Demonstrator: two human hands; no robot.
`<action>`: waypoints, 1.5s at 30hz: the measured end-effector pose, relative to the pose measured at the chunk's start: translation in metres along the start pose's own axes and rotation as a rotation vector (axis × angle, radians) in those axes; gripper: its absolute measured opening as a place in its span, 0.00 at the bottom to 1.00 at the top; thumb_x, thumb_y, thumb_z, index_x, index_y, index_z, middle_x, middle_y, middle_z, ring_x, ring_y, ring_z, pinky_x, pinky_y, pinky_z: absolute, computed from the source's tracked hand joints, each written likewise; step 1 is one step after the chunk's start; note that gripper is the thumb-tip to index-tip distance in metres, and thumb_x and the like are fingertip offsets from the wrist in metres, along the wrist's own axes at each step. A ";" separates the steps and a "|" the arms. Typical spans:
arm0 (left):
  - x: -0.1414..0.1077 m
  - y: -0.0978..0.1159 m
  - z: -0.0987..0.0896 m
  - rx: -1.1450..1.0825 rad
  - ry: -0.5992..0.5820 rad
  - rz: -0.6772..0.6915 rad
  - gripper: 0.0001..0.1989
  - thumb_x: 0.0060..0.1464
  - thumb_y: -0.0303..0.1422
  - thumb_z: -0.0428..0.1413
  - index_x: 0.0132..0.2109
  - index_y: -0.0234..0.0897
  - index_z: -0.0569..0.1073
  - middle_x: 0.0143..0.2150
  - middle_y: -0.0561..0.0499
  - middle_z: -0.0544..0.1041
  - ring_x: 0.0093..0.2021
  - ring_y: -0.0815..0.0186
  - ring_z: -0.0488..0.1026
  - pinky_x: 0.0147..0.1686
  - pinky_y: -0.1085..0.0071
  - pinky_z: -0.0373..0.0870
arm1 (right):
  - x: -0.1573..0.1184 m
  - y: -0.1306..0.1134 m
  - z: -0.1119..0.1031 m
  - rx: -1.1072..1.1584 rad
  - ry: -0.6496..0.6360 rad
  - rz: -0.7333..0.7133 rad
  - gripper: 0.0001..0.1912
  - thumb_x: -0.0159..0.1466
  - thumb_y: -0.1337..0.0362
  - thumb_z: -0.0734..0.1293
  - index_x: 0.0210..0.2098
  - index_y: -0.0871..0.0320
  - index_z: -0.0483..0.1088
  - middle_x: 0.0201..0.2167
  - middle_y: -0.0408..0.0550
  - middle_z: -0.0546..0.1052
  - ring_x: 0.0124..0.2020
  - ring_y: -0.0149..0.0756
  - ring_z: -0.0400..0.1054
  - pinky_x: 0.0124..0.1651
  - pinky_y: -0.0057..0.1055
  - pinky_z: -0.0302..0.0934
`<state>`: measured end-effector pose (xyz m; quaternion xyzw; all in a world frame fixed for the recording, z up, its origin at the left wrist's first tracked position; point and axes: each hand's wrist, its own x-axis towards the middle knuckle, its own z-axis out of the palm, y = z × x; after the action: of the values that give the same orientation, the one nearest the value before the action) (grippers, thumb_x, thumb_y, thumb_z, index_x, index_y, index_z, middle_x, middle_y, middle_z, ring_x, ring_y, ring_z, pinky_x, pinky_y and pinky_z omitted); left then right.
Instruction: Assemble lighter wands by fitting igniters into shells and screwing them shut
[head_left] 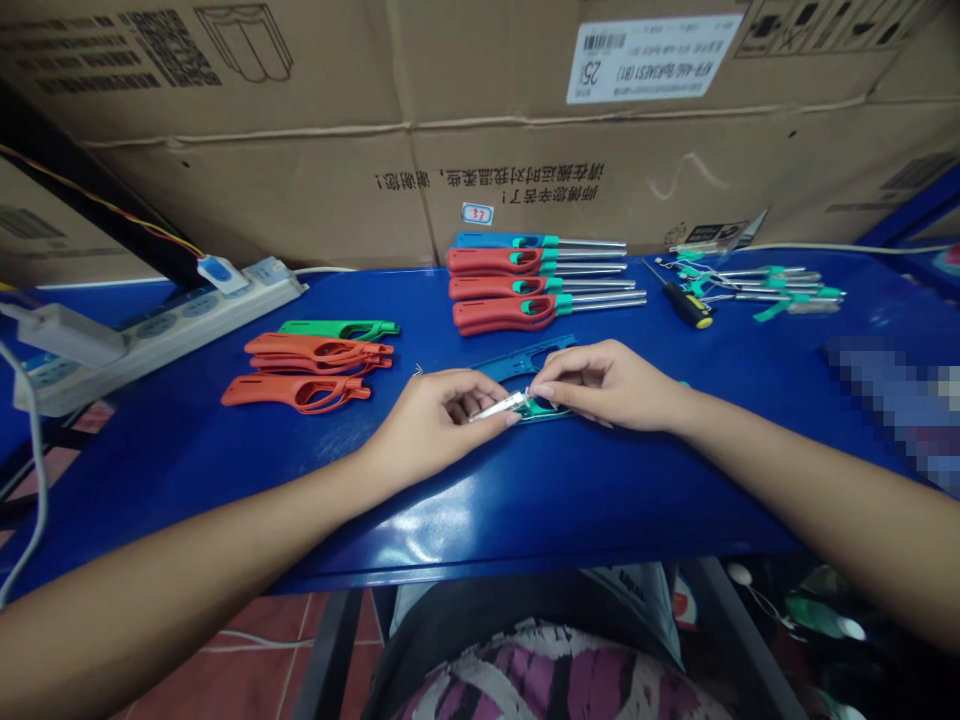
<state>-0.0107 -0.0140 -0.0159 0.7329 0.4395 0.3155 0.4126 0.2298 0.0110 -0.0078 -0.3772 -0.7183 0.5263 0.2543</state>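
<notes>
My left hand point(457, 410) pinches a small silvery-white part point(499, 407), slanted up to the right. My right hand point(592, 382) meets the part's right end with closed thumb and forefinger; what these fingertips hold is too small to make out. Under and behind both hands lie blue plastic casing pieces point(525, 357), with some green parts near my fingertips. Behind them, several lighters point(499, 315) with red or blue handles and metal tubes lie in a stack. To the left rest orange handle shells point(300, 350) and a green one point(337, 328).
Metal tubes with green fittings point(787, 285) and a black-yellow screwdriver point(686, 303) lie at the right back. A power strip point(157, 335) with plugs and cables runs along the left. Large cardboard boxes point(300, 190) stand behind the blue table point(337, 540).
</notes>
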 end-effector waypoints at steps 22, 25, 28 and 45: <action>-0.001 0.001 0.001 -0.020 0.008 -0.019 0.12 0.54 0.38 0.66 0.40 0.33 0.80 0.28 0.52 0.76 0.26 0.72 0.68 0.25 0.77 0.65 | -0.001 -0.001 0.000 0.009 0.005 0.036 0.16 0.65 0.52 0.71 0.38 0.61 0.75 0.21 0.39 0.70 0.15 0.22 0.60 0.16 0.22 0.54; -0.001 0.001 0.001 -0.017 0.004 -0.017 0.12 0.53 0.37 0.66 0.40 0.33 0.80 0.28 0.52 0.76 0.26 0.72 0.68 0.25 0.77 0.65 | -0.001 -0.001 0.000 0.011 0.003 0.033 0.16 0.65 0.52 0.71 0.38 0.61 0.76 0.22 0.39 0.71 0.16 0.22 0.60 0.16 0.22 0.53; 0.000 0.001 0.000 -0.014 0.002 -0.021 0.12 0.54 0.38 0.66 0.40 0.33 0.80 0.28 0.52 0.76 0.26 0.72 0.68 0.25 0.77 0.65 | -0.001 -0.001 0.001 0.008 0.008 0.023 0.15 0.65 0.54 0.71 0.38 0.61 0.76 0.25 0.41 0.72 0.17 0.22 0.59 0.18 0.23 0.53; -0.001 0.000 0.001 0.012 0.008 -0.020 0.12 0.53 0.37 0.67 0.40 0.33 0.81 0.28 0.53 0.77 0.25 0.72 0.67 0.24 0.77 0.63 | 0.000 0.000 0.003 -0.094 0.027 -0.069 0.14 0.64 0.55 0.69 0.32 0.60 0.75 0.27 0.44 0.73 0.28 0.30 0.63 0.31 0.28 0.57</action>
<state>-0.0109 -0.0154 -0.0167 0.7295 0.4502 0.3118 0.4097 0.2276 0.0088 -0.0086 -0.3706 -0.7515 0.4778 0.2638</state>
